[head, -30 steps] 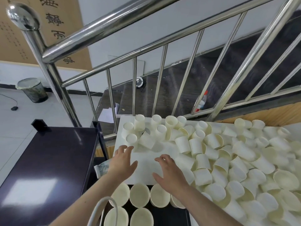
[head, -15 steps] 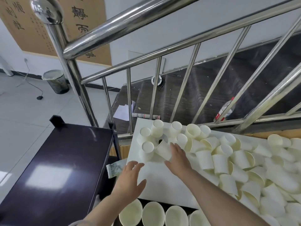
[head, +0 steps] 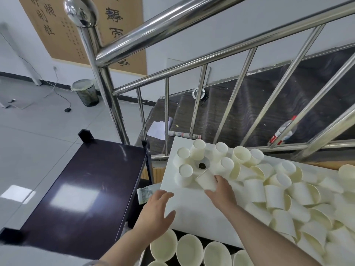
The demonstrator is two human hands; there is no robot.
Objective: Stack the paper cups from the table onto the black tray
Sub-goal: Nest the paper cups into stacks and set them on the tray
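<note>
at the far left of the frame the dark cart (head: 84, 191) sits bare-topped and plays no part. just right of it, low in the frame, the left hand (head: 156, 210) has stayed behind near the tabletop's (head: 194, 214) near-left corner, fingers spread wide and holding nothing; a second ago it was level with the other hand, now it hangs back over the edge above the tray.

below it, along the bottom edge, the black tray (head: 148, 254) shows only as a dark strip between upright stacks (head: 189, 250) with their mouths facing up.

further right and higher, the right hand (head: 221, 189) has pushed forward across the bare white patch to the small cluster in the tabletop's upper-left part. its fingers now curl round a tipped cup (head: 206, 180) lying on its side, thumb on the near side; half a second ago they only reached toward it. the cup looks still on the surface, not lifted.

right of that, the heap (head: 288, 198) of loose cups fills the rest of the tabletop to the frame's right edge.

so the change means a pick has begun: one cup is in hand and, by my judgement, the next move is to bring it back down to a stack on the tray. the heap suggests the task is far from done.
</note>
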